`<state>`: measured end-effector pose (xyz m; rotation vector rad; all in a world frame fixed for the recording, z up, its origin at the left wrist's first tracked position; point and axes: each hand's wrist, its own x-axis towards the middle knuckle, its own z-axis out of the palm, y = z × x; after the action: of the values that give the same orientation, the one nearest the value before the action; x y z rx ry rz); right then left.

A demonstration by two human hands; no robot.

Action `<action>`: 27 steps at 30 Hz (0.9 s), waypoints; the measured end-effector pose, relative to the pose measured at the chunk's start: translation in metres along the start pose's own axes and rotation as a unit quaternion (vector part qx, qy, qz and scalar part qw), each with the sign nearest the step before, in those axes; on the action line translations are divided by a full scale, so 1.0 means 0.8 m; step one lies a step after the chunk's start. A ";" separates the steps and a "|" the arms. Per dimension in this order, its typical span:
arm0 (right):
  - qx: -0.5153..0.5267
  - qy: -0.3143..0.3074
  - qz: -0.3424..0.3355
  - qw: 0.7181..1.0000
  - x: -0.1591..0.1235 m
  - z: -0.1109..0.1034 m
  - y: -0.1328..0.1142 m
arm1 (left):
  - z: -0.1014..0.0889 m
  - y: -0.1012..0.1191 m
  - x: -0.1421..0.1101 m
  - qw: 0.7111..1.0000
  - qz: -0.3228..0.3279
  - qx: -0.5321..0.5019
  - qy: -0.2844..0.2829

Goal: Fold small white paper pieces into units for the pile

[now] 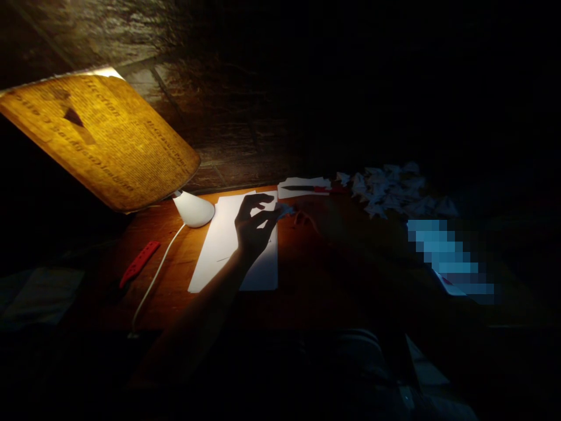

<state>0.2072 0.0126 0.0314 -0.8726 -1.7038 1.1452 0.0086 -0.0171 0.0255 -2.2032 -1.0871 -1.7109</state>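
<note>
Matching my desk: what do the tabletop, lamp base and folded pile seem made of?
The tabletop looks like varnished wood: warm sheen. The lamp base looks like white plastic or ceramic; smooth gloss leaves it open. The folded pile looks like matte white paper, creased.

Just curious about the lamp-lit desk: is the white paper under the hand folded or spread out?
Spread out: the white paper lies flat on the wooden table, its straight edges showing beneath the left hand.

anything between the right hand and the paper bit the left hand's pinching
nothing visible does: the small paper scrap in the left hand sits close to the shadowed right hand, with only dim tabletop between them
</note>
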 end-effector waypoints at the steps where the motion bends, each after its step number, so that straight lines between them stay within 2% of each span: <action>1: 0.038 -0.011 0.016 0.999 0.002 0.001 0.002 | 0.000 -0.004 -0.001 1.000 -0.003 0.010 -0.007; 4: 0.093 -0.020 0.036 0.995 0.004 0.002 0.008 | 0.000 -0.012 -0.005 0.999 -0.007 0.015 -0.035; 7: 0.088 -0.015 0.043 0.995 0.005 0.001 0.011 | 0.001 -0.013 -0.006 0.998 -0.008 -0.005 -0.055; 9: 0.088 -0.002 0.050 0.995 0.005 0.000 0.011 | 0.003 -0.011 -0.006 0.998 -0.025 -0.030 -0.045; 11: 0.085 0.009 0.050 0.995 0.005 0.000 0.009 | 0.006 -0.009 -0.006 0.993 -0.071 -0.091 -0.015; 14: 0.067 0.020 0.042 0.997 0.006 -0.001 0.007 | 0.009 -0.008 -0.005 0.954 -0.192 -0.232 -0.003; 16: 0.061 0.026 0.041 0.997 0.006 -0.001 0.006 | 0.011 -0.007 -0.004 0.916 -0.270 -0.293 -0.044; 18: 0.060 0.034 0.044 0.997 0.005 -0.001 0.007 | 0.013 -0.004 -0.004 0.892 -0.319 -0.306 -0.099; 21: 0.053 0.045 0.050 0.996 0.004 0.001 0.007 | 0.014 0.003 -0.003 0.878 -0.360 -0.281 -0.142; 27: 0.072 0.022 0.049 0.996 0.001 0.003 0.007 | 0.011 0.008 0.002 0.863 -0.390 -0.289 -0.138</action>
<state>0.2052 0.0145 0.0257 -0.8936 -1.5359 1.2882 0.0198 -0.0168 0.0257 -2.6192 -1.9631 -2.3162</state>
